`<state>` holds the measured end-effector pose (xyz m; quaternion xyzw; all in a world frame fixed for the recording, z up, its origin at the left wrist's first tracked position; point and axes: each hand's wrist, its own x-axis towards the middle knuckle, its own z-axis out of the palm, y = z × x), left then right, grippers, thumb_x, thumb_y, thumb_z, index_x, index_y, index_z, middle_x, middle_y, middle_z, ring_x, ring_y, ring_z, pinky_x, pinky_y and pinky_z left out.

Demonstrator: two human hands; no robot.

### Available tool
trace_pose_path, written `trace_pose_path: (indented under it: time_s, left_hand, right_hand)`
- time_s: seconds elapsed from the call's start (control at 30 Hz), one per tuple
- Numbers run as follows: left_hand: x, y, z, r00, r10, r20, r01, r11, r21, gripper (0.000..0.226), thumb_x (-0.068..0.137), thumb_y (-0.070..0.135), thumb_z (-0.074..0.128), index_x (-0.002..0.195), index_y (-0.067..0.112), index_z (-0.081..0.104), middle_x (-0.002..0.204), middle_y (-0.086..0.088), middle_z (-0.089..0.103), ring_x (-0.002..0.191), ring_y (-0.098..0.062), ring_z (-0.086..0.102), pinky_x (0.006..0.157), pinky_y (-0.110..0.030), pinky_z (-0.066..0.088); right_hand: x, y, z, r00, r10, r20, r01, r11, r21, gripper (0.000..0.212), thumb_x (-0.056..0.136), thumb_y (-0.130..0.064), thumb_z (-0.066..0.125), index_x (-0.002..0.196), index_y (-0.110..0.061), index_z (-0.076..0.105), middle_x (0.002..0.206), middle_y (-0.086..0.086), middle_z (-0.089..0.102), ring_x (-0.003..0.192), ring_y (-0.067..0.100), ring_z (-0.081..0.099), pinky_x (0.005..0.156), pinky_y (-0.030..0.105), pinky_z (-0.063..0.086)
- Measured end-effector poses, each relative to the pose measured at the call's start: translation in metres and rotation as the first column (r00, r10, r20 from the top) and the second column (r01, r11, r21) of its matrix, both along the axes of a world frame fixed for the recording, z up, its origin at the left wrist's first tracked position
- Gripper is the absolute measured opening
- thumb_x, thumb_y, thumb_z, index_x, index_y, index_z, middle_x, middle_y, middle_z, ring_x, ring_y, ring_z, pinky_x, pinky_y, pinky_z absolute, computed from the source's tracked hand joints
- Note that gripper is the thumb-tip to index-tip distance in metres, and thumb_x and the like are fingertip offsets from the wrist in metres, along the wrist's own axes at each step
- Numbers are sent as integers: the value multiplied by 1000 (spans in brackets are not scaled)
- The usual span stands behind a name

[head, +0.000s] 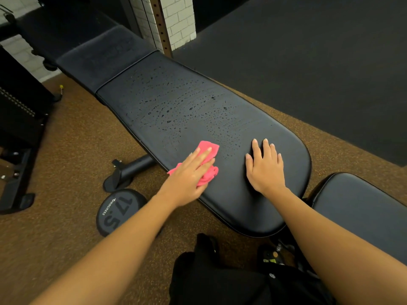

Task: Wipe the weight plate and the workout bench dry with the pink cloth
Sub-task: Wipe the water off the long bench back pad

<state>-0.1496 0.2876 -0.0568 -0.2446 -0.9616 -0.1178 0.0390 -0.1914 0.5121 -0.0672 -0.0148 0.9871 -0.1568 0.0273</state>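
The black workout bench (167,95) runs from the upper left toward me, its long pad beaded with water droplets across the middle. My left hand (190,172) presses the pink cloth (209,148) flat on the pad's near left edge. My right hand (265,167) lies flat on the pad to the right of the cloth, fingers spread, holding nothing. A round black weight marked 17.5 (116,211) lies on the floor under the bench's left side, partly hidden by my left forearm.
The bench's seat pad (361,208) is at the lower right. A black foot bar (130,168) sticks out below the bench. Dark gym equipment (19,128) stands at the left. Brown speckled flooring meets a black mat (308,62) at the right. A white brick pillar stands behind.
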Motion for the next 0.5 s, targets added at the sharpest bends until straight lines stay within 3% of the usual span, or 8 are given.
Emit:
trace_pose_path:
  time_s: [0.1, 0.27, 0.37, 0.5]
  left_hand:
    - [-14, -27, 9, 997, 63, -45, -65, 997, -41, 54, 91, 36, 39, 135, 5, 46, 149, -14, 33, 138, -36, 25, 110, -51, 26]
    - [-17, -30, 14, 946, 324, -32, -319, 943, 97, 51, 93, 29, 48, 138, 6, 43, 153, -10, 26, 142, -33, 17, 112, -44, 17]
    - [1, -10, 4, 964, 267, -12, -263, 954, 146, 52, 89, 24, 51, 137, 7, 44, 151, -9, 30, 142, -32, 20, 114, -44, 23]
    - [23, 14, -6, 995, 103, 9, -104, 987, 123, 50, 88, 25, 47, 134, 7, 47, 151, -6, 30, 141, -29, 20, 116, -37, 16]
  right_hand:
    - [1, 2, -1, 1000, 2, -3, -2, 1000, 2, 55, 100, -39, 24, 150, -17, 17, 156, 14, 15, 144, 31, 12, 115, 47, 12]
    - [2, -1, -2, 1000, -8, -11, 8, 1000, 7, 55, 100, -39, 23, 150, -17, 16, 156, 13, 14, 144, 31, 11, 115, 46, 10]
    - [2, -2, -3, 1000, -17, -16, 17, 1000, 5, 54, 100, -39, 23, 150, -17, 17, 156, 13, 15, 144, 31, 11, 115, 46, 10]
    - [2, -3, -5, 999, -25, -23, 25, 1000, -2, 54, 100, -38, 25, 149, -17, 19, 156, 13, 16, 144, 31, 12, 115, 47, 10]
